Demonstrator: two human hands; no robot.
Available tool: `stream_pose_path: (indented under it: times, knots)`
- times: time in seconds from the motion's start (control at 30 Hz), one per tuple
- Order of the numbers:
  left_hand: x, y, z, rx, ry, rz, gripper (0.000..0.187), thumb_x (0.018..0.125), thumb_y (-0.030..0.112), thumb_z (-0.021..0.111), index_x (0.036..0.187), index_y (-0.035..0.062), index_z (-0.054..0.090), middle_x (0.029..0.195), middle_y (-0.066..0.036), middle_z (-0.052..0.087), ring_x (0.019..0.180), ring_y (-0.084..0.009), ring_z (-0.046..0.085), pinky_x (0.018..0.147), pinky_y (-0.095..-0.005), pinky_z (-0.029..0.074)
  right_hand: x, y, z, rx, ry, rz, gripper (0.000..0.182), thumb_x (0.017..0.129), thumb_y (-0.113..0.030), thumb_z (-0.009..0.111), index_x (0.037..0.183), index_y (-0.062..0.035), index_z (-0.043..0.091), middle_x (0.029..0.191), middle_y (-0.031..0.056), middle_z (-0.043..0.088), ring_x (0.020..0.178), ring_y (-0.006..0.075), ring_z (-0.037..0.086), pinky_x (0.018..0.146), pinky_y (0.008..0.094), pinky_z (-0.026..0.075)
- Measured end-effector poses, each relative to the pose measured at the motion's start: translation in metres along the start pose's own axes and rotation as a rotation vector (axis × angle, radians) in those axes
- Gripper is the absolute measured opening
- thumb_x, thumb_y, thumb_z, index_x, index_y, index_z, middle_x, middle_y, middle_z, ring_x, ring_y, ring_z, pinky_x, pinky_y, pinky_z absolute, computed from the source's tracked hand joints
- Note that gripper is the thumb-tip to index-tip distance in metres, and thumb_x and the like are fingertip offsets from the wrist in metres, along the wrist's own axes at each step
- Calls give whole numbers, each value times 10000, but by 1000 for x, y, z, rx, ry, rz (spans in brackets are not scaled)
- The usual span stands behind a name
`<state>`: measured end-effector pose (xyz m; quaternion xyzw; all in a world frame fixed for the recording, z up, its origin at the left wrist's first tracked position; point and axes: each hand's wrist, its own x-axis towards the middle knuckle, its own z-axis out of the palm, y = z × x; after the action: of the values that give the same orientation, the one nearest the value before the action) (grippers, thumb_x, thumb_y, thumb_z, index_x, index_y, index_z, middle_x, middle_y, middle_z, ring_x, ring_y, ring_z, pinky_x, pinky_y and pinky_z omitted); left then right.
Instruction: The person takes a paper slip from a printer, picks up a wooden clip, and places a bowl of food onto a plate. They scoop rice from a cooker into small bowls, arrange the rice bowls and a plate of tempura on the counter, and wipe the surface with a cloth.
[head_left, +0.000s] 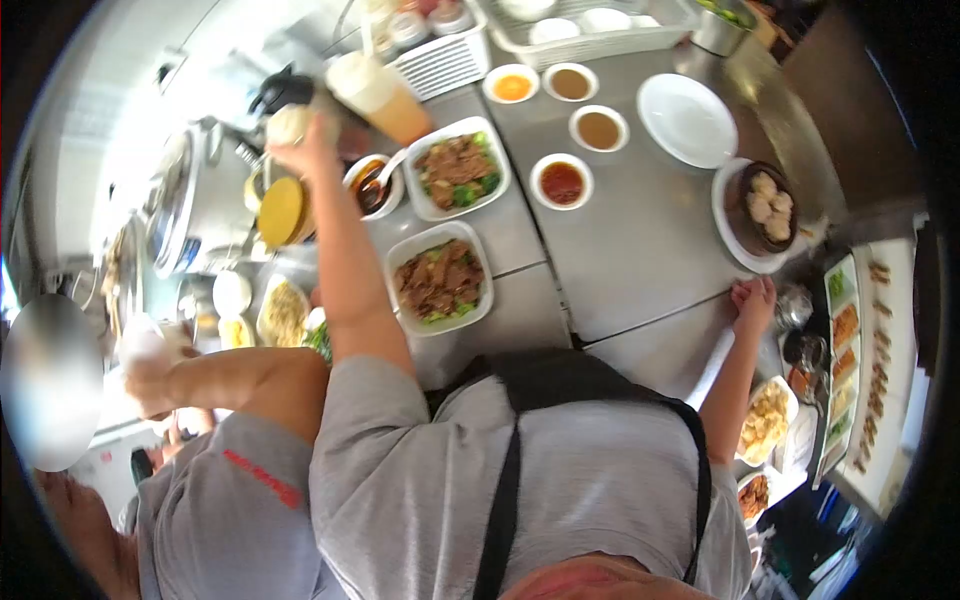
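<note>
My left hand (300,153) reaches to the far left, its fingers closed around a pale rounded thing (290,123) that is too blurred to name. A black-lidded jug (283,90) stands just behind it. Near that forearm are a bowl of dark sauce (368,190) with a white spoon (388,172) and two white dishes of sliced meat over greens (458,170) (440,278). On the right, my right hand (755,303) rests at the counter with curled fingers and nothing visible in them. Just beyond it, a dark round steamer of dumplings (768,210) sits on a white plate (722,215).
Small sauce cups (561,184) and an empty oval plate (688,120) stand on the steel counter (610,260). A white basket (600,45) lines the back. A co-worker's arm (240,380) extends at my left. Food dishes (768,420) lie beyond my right arm.
</note>
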<state>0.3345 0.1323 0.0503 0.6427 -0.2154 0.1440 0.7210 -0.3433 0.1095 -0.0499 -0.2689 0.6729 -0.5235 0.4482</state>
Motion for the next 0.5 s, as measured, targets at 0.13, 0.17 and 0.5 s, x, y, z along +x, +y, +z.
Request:
stream_pose_path:
  times: [0.13, 0.17, 0.5]
  knots:
    - [-22, 12, 19, -89, -95, -151, 814, 546, 19, 675, 1192, -29, 184, 1031, -173, 436, 936, -242, 469, 824, -345, 389, -9, 11, 3, -144, -73, -207, 317, 788, -82, 497, 1077, 4, 399, 714, 68, 516, 553, 118, 505, 481, 210, 419]
    - [-22, -4, 22, 73, -96, 7, 785, 557, 20, 674, 1179, -34, 197, 1040, -178, 430, 944, -249, 465, 848, -346, 369, -5, 12, 2, -175, -88, -221, 303, 787, -79, 492, 1065, 10, 412, 715, 66, 515, 548, 111, 496, 477, 204, 410]
    - [-40, 44, -12, 351, -347, -316, 828, 635, 210, 655, 1245, -32, 151, 1156, -284, 334, 1105, -356, 333, 935, -374, 277, 11, 27, -4, -381, -39, -402, 134, 786, -99, 466, 878, -2, 468, 700, 66, 501, 518, 121, 466, 464, 242, 407]
